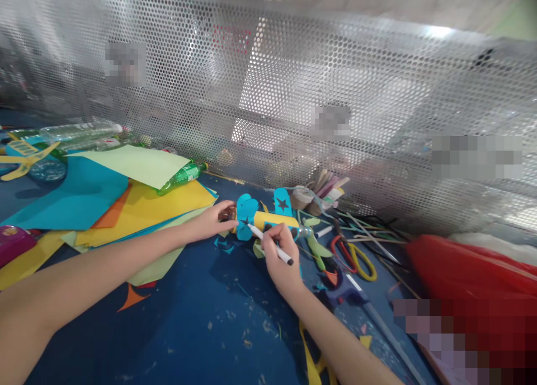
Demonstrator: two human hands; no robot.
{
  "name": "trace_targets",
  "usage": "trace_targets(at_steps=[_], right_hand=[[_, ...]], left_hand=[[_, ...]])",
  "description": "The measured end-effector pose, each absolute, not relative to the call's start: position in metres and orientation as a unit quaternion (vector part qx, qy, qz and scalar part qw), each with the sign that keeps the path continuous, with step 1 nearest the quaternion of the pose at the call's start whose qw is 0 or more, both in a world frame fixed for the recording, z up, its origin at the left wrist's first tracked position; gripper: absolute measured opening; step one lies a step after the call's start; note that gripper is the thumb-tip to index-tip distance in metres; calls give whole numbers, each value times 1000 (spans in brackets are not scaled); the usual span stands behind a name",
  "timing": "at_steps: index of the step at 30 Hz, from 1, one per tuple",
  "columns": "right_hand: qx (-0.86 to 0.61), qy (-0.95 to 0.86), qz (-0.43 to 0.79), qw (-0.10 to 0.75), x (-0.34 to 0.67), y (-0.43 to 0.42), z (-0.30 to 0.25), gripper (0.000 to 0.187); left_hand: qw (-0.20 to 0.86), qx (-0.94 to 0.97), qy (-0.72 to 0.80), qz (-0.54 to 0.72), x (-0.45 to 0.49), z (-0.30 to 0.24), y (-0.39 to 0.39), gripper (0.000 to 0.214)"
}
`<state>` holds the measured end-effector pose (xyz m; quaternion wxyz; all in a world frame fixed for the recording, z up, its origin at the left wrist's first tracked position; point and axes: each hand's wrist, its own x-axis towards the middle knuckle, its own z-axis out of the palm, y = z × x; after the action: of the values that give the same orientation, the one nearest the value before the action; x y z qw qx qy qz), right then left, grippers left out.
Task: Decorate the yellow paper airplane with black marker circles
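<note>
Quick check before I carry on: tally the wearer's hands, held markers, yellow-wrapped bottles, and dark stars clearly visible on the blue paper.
Hands: 2, left hand and right hand
Held markers: 1, white marker
Yellow-wrapped bottles: 1, yellow-wrapped bottle
Clear stars: 2, upright-piece star and pen-tip star
Total: 6; hidden stars can't be counted.

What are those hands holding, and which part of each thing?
The right hand holds a white marker around its middle; the left hand holds the paper-wrapped bottle by its left end.
</note>
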<state>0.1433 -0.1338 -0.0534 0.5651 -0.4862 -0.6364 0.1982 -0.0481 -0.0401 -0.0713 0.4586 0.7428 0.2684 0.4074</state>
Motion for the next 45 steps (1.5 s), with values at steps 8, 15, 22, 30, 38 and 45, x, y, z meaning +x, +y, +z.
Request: trace_targets(at_steps=[8,15,22,30,38,45], right_hand=[[-489,-639,193,561,145,-133,-55,17],[-490,-635,195,564,143,-134,-53,17],[-487,-632,210,565,144,-133,-54,18],[-488,-632,194,571,145,-133,-55,18],[-490,-631,190,571,144,-134,-54,19],[-490,-629,190,573,144,-134,-54,19]], left_hand=[[465,741,264,407,-48,-71,-40,45],[454,746,269,407,-48,-70,-41,44],[461,741,263,410,-48,-70,-41,44],[468,737,269,407,-47,-70,-41,45],[467,738,266,408,-48,-70,-42,45],[467,740,265,406,-47,-68,-43,42]])
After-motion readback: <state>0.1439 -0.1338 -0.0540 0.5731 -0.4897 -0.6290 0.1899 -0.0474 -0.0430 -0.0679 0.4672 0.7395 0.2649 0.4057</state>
